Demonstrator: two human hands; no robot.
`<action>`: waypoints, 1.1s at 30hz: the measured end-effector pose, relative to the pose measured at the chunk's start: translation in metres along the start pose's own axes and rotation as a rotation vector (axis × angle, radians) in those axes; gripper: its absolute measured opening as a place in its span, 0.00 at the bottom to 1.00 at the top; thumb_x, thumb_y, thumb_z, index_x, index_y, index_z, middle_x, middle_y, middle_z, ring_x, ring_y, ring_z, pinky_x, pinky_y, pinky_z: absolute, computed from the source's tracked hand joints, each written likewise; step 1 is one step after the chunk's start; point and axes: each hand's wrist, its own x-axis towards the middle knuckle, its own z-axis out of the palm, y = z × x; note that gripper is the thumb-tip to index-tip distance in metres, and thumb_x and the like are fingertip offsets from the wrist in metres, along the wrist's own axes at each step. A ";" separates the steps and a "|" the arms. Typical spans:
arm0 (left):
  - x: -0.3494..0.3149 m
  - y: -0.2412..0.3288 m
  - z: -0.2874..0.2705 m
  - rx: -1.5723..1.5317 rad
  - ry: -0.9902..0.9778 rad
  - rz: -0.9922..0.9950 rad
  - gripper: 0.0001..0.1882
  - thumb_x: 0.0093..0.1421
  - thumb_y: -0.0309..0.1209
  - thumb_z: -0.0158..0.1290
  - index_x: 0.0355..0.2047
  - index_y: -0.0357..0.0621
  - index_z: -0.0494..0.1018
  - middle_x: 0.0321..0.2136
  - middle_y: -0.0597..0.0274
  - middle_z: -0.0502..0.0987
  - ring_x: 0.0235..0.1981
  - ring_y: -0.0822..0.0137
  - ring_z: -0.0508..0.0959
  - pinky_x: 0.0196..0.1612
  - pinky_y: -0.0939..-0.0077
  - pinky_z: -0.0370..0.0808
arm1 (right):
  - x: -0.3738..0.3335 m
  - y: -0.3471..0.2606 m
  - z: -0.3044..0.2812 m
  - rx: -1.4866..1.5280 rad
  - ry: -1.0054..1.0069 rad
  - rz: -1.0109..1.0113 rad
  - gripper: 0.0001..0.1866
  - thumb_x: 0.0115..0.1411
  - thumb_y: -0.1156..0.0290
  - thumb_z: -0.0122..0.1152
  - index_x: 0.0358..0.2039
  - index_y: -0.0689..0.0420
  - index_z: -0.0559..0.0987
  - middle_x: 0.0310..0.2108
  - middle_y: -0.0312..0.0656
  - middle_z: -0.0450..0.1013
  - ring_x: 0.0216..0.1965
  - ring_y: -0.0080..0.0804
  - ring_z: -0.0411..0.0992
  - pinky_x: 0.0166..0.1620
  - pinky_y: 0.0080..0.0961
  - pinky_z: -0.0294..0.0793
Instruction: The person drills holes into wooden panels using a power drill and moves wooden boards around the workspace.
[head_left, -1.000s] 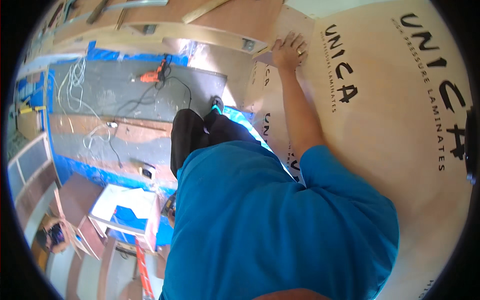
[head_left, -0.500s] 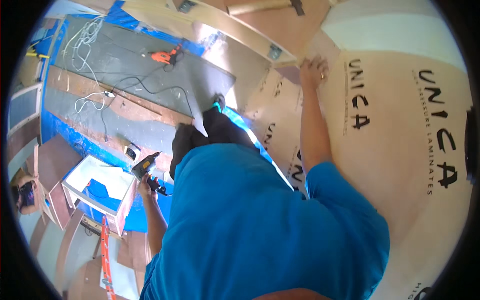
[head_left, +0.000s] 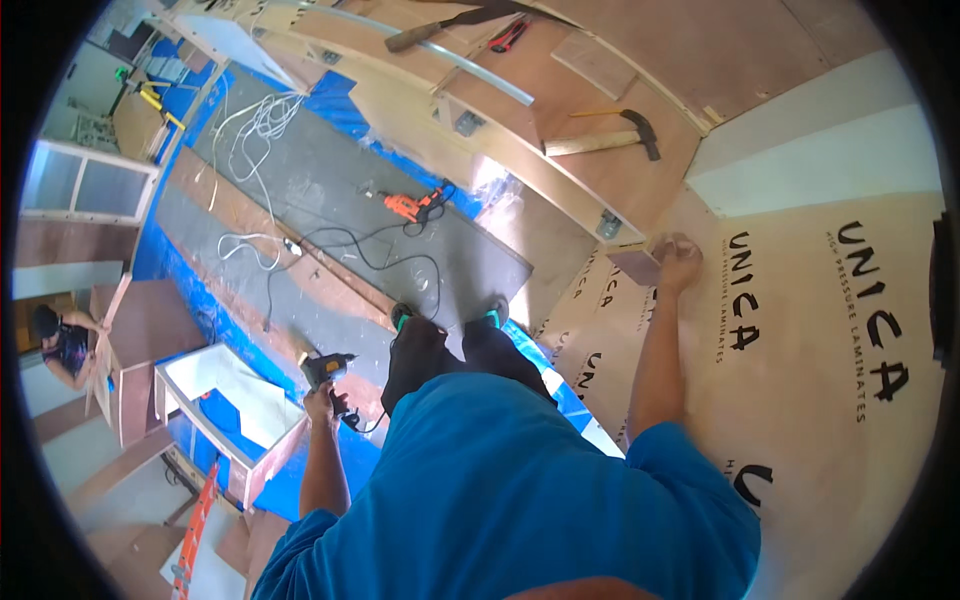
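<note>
Power tool (head_left: 323, 370) sits gripped in left hand (head_left: 319, 402); right hand (head_left: 680, 261) is at pale panel (head_left: 795, 300), hold unclear.

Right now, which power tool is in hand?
The black tool, gripped in the left hand; the orange tool lies on the floor, unheld.

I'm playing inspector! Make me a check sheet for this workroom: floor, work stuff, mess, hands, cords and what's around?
Surface: gray floor, blue sheeting along its edges.
Job's things: black-and-yellow drill, held; light-brown panel with printing.
Clutter: orange drill on the floor; hammer on a wooden counter.
Hands: left hand grips the black-and-yellow drill; right hand is at the panel's edge, grip unclear.
Cables: tangled white cord and looping black cord, both on the floor.
Surroundings: another person at far left; orange ladder at lower left.
</note>
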 end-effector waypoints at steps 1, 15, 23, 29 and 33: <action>0.005 0.008 0.000 0.013 0.013 -0.007 0.20 0.54 0.28 0.58 0.43 0.27 0.68 0.30 0.47 0.74 0.19 0.53 0.79 0.22 0.63 0.83 | -0.005 -0.004 -0.001 -0.021 0.085 -0.138 0.19 0.52 0.86 0.60 0.46 0.63 0.77 0.44 0.48 0.76 0.38 0.33 0.77 0.41 0.22 0.77; 0.145 0.028 -0.032 0.236 -0.166 -0.073 0.15 0.53 0.28 0.56 0.35 0.24 0.69 0.22 0.49 0.75 0.14 0.55 0.77 0.15 0.64 0.78 | -0.345 0.035 0.030 -0.322 -1.276 0.123 0.12 0.49 0.76 0.60 0.33 0.50 0.87 0.29 0.40 0.82 0.31 0.32 0.79 0.39 0.33 0.77; 0.207 0.043 -0.072 0.431 -0.227 -0.033 0.17 0.53 0.31 0.56 0.35 0.25 0.70 0.23 0.47 0.76 0.17 0.54 0.78 0.18 0.63 0.79 | -0.476 -0.022 -0.007 -0.398 -1.255 0.563 0.15 0.60 0.52 0.63 0.30 0.50 0.86 0.22 0.41 0.79 0.25 0.34 0.78 0.36 0.38 0.78; 0.237 0.062 -0.052 0.654 -0.321 0.050 0.18 0.53 0.33 0.56 0.35 0.25 0.72 0.24 0.46 0.77 0.19 0.53 0.79 0.21 0.62 0.79 | -0.480 -0.009 0.020 -0.553 -0.955 -0.130 0.19 0.60 0.53 0.52 0.21 0.53 0.79 0.27 0.45 0.79 0.31 0.44 0.77 0.38 0.43 0.76; 0.255 0.084 -0.027 0.792 -0.385 0.162 0.19 0.53 0.34 0.56 0.35 0.25 0.72 0.25 0.45 0.77 0.20 0.52 0.80 0.22 0.61 0.79 | -0.489 -0.003 0.041 -0.488 -0.866 -0.100 0.18 0.58 0.54 0.53 0.27 0.53 0.83 0.36 0.48 0.79 0.40 0.48 0.77 0.45 0.45 0.75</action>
